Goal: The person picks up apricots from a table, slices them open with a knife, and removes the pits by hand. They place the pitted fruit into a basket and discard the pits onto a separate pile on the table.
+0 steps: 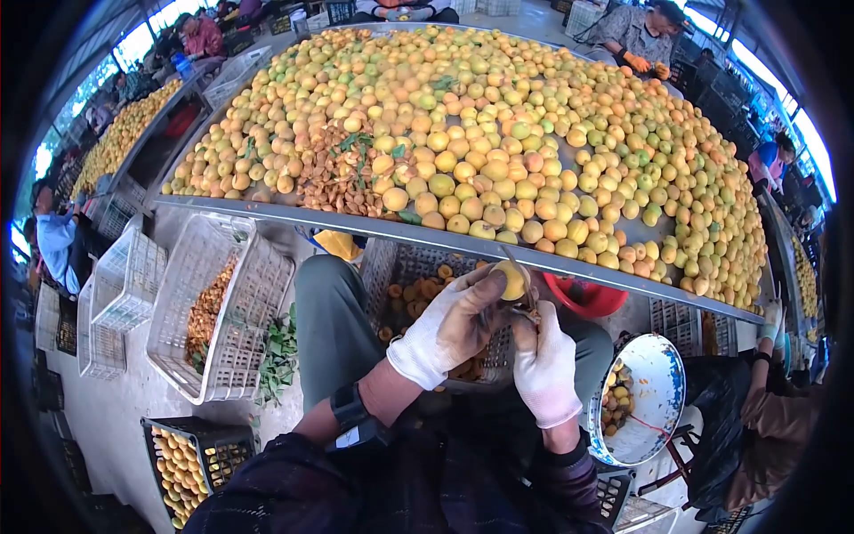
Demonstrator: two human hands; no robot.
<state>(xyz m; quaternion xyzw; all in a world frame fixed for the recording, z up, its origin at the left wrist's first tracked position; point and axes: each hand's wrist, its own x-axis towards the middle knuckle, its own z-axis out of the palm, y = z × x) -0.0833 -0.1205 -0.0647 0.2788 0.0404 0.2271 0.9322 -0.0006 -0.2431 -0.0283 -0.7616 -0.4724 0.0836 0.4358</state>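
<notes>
My left hand [454, 325], in a stained white glove, is closed around a yellow apricot [513, 281]. Close beside it, my gloved right hand [544, 369] pinches what looks like a small knife, its thin blade [525, 274] lying along the fruit; most of the handle is hidden by the fingers. Both hands are just in front of the metal table edge, above a crate [380, 267] between my knees. Opened apricot halves [418, 292] lie in that crate. On the table, beyond the hands, whole apricots [498, 169] are heaped around a pile of brown pits [334, 178].
The table's metal rim [400, 233] crosses in front of me. A red basin [587, 295] sits under it, and a white bucket [654, 392] with fruit scraps stands at my right. White crates [209, 303] and a black apricot crate [191, 463] are at left. Co-workers [636, 40] sit around.
</notes>
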